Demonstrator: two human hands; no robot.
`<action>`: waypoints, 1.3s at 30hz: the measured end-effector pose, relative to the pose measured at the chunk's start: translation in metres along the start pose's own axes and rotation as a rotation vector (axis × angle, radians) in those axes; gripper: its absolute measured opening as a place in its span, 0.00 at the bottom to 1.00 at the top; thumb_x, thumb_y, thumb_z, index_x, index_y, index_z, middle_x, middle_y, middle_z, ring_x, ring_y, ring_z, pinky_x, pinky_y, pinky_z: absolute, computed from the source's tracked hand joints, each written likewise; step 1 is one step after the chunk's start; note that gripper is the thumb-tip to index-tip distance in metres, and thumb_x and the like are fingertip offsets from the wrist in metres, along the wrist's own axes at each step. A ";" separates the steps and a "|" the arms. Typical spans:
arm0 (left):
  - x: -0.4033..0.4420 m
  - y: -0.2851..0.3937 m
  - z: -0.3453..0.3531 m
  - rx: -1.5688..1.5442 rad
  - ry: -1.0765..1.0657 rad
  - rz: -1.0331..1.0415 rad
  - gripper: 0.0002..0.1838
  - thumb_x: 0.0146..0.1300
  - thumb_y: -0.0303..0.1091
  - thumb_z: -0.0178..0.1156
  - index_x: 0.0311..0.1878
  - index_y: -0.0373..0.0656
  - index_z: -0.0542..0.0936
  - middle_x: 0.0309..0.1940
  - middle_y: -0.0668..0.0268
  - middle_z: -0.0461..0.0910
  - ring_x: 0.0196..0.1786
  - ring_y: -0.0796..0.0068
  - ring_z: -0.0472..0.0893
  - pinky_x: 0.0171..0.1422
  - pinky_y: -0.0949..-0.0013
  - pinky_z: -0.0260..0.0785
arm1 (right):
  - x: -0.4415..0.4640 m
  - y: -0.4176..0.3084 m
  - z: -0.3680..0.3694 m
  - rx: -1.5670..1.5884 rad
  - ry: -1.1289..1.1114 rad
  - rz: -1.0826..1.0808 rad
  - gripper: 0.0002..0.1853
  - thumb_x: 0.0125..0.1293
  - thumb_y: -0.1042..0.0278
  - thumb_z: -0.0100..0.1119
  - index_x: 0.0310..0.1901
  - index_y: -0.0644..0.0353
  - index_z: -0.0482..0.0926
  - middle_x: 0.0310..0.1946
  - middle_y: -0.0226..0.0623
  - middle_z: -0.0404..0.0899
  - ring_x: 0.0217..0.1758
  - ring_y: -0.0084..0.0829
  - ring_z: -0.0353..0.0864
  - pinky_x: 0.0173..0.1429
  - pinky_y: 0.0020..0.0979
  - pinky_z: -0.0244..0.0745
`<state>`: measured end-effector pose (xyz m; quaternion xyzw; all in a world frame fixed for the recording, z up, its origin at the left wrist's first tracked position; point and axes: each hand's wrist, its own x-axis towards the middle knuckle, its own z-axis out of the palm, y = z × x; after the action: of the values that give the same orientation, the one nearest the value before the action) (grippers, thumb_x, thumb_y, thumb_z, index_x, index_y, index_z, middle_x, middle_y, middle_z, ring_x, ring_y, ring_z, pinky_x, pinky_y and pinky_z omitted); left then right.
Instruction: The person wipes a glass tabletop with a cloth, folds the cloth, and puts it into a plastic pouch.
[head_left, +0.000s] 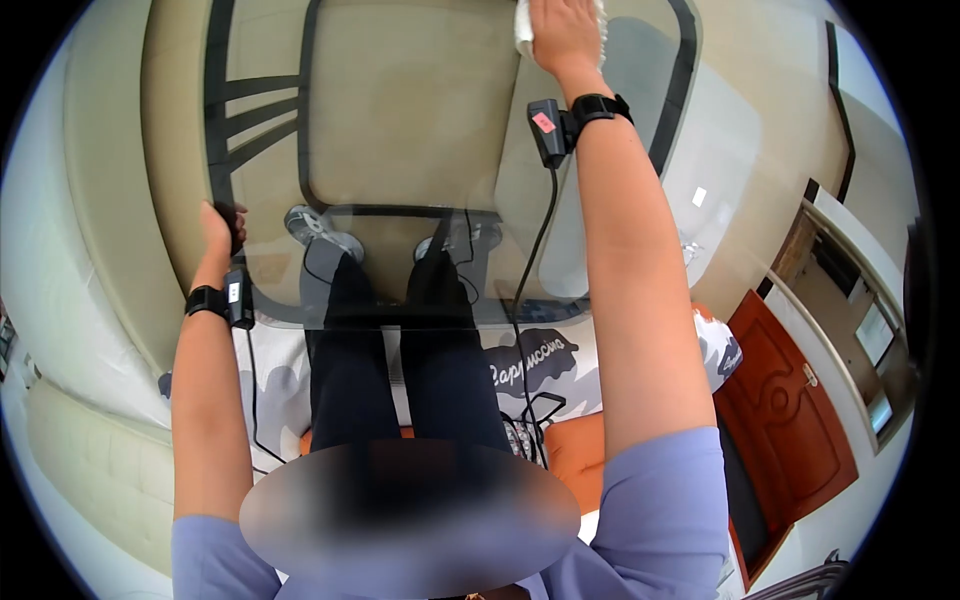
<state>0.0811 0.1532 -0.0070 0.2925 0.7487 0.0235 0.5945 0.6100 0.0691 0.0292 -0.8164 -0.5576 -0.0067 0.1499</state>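
My right hand (563, 38) presses on a white cloth (524, 30) at the far end of a glass tabletop (420, 270). The cloth shows on both sides of the hand, and the top of the frame cuts off the fingertips. At the left edge of the glass, my left hand (222, 228) has its fingers curled around the rim; part of the fingers is hidden. Each wrist wears a black strap with a small box and a cable. The box on the right wrist (547, 133) carries a pink sticker.
My legs (350, 370) stand close to the table's near edge, and shoes show through the glass. Behind me lies patterned fabric (590, 370) with "Cappuccino" lettering. A brown door (800, 410) is at the right, a pale padded surface (90, 470) at the left. A cable (525, 300) hangs from the right wrist.
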 end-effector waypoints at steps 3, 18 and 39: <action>-0.012 0.005 0.005 0.001 0.012 0.037 0.35 0.67 0.55 0.25 0.31 0.36 0.76 0.11 0.69 0.60 0.13 0.73 0.60 0.17 0.70 0.54 | -0.016 0.037 -0.012 -0.029 0.009 0.000 0.28 0.71 0.60 0.38 0.70 0.58 0.55 0.70 0.44 0.56 0.72 0.44 0.55 0.73 0.42 0.50; -0.015 0.011 0.005 0.087 0.039 0.034 0.34 0.66 0.50 0.22 0.36 0.35 0.76 0.13 0.65 0.61 0.16 0.68 0.63 0.23 0.64 0.59 | -0.083 0.148 -0.039 -0.058 0.068 0.161 0.27 0.71 0.61 0.36 0.70 0.62 0.56 0.70 0.50 0.56 0.73 0.48 0.52 0.74 0.43 0.46; 0.003 -0.002 -0.004 -0.062 -0.143 0.047 0.36 0.66 0.55 0.26 0.42 0.35 0.79 0.14 0.66 0.66 0.16 0.71 0.67 0.22 0.69 0.62 | -0.233 0.019 -0.172 1.625 0.333 0.827 0.29 0.70 0.52 0.42 0.67 0.59 0.61 0.61 0.40 0.70 0.59 0.41 0.72 0.68 0.47 0.60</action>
<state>0.0760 0.1537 -0.0089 0.2926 0.6960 0.0396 0.6545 0.5655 -0.1923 0.1470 -0.5832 -0.0267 0.3233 0.7448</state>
